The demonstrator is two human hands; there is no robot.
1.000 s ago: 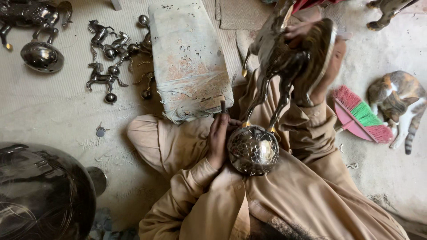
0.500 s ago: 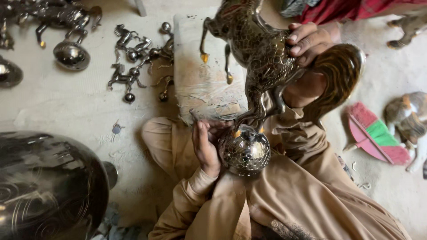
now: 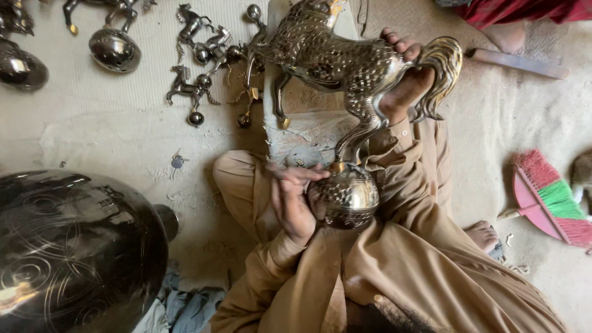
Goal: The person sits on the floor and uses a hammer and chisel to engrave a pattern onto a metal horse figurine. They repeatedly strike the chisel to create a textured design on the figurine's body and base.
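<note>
I hold a large engraved metal horse figurine [image 3: 336, 61] that rears on a round ball base [image 3: 348, 197], above my lap. My right hand [image 3: 404, 77] grips the horse's hindquarters by its golden tail [image 3: 441, 71]. My left hand [image 3: 293, 197] presses flat against the left side of the ball base, fingers spread along it. I sit cross-legged in tan clothing.
A worn flat block [image 3: 302, 132] lies on the floor under the horse. Small metal horse figures [image 3: 191, 92] and a shiny ball-based piece [image 3: 114, 46] lie at upper left. A big dark engraved vessel [image 3: 68, 246] fills the lower left. A pink brush [image 3: 546, 197] rests at right.
The horse has tipped from nearly upright to lying sideways, head swinging left. My left hand has slid along the ball base. The view has shifted right and closer.
</note>
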